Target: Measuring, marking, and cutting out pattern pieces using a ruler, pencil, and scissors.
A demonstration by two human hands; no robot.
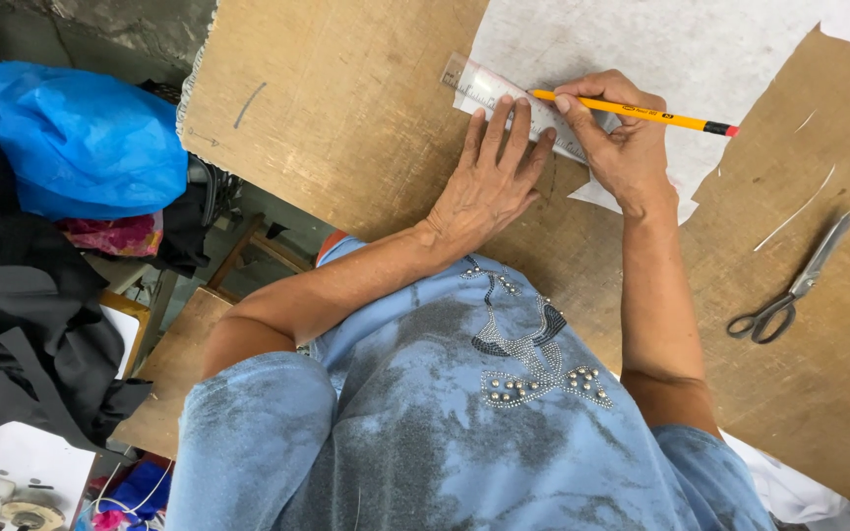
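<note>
My left hand (489, 182) lies flat, fingers spread, pressing a clear plastic ruler (479, 87) onto a sheet of white fabric (661, 49) on a brown wooden table (346, 108). My right hand (622, 138) grips a yellow pencil (641, 110) with a red and black end. The pencil's tip rests against the ruler's edge, just beside my left fingertips. Both hands are close together at the white sheet's lower left corner.
Metal scissors (789, 293) lie on the table to the right of my right arm. Off the table's left edge sit a blue plastic bag (81, 138), black cloth (22, 315) and a wooden stool (248, 251). White material (12, 462) shows at the bottom left.
</note>
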